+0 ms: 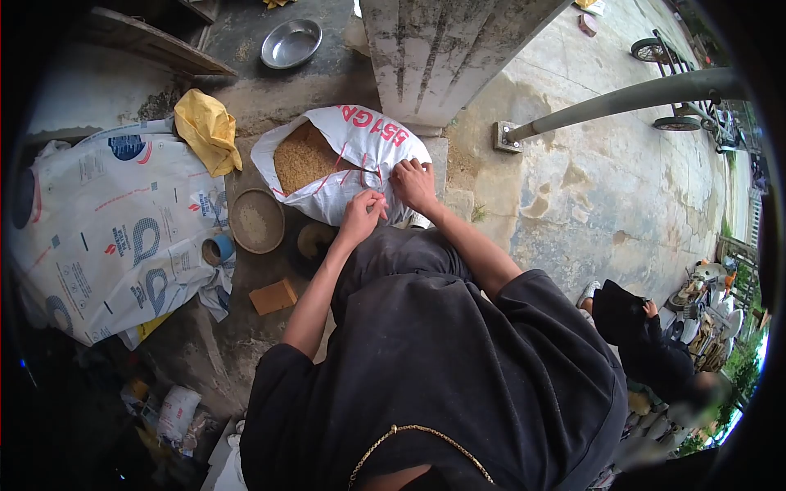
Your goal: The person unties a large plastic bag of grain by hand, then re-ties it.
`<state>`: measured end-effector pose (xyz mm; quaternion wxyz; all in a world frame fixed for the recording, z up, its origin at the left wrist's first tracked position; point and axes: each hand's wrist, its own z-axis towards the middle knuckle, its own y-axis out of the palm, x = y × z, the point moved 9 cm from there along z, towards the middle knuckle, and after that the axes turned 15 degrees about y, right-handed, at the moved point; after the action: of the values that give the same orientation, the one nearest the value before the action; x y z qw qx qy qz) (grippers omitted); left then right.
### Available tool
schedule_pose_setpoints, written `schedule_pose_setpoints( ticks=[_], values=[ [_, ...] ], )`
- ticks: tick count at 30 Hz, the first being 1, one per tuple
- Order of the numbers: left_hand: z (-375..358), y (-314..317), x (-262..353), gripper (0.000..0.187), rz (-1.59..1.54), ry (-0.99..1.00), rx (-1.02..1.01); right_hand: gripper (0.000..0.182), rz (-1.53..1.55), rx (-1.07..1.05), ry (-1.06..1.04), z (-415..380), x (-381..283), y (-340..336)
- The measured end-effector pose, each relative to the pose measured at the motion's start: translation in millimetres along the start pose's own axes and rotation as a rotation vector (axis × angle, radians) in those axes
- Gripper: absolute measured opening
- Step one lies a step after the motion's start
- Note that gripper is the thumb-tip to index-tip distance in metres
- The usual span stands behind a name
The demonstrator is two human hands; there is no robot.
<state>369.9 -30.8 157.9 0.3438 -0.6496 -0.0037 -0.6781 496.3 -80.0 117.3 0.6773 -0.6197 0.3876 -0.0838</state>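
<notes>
A white woven sack (327, 199) with red lettering lies with its mouth spread, showing golden-brown grain (304, 164) inside. Red lines run across the folded fabric beside the opening. My left hand (364, 214) is at the sack's near edge with its fingers curled together; whatever they pinch is too small to make out. Just right of it, my right hand (413, 185) has its bent fingers closed on the sack's fabric near the right end. The two hands are close together but apart.
Left of the sack are a round shallow container (257, 221), a yellow cloth (205, 131) and a printed white sheet (106, 221). A metal bowl (291, 44) sits beyond, near a concrete pillar (434, 57). A brick (273, 297) lies nearby. Another person (647, 344) is at the right.
</notes>
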Motion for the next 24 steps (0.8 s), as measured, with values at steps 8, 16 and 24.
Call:
schedule_pose_setpoints(
  ticks=[8,16,24],
  values=[
    [-23,10,-30,0.014,-0.555,-0.387,0.181,0.017,0.241,0.005,-0.009,-22,-3,-22],
    [11,-15,-34,0.016,-0.709,-0.507,0.269,0.018,0.321,-0.121,-0.239,-47,-42,-18],
    [17,-27,-133,0.029,0.093,-0.496,0.284,0.016,0.524,-0.133,0.202,-37,-11,3]
  ],
)
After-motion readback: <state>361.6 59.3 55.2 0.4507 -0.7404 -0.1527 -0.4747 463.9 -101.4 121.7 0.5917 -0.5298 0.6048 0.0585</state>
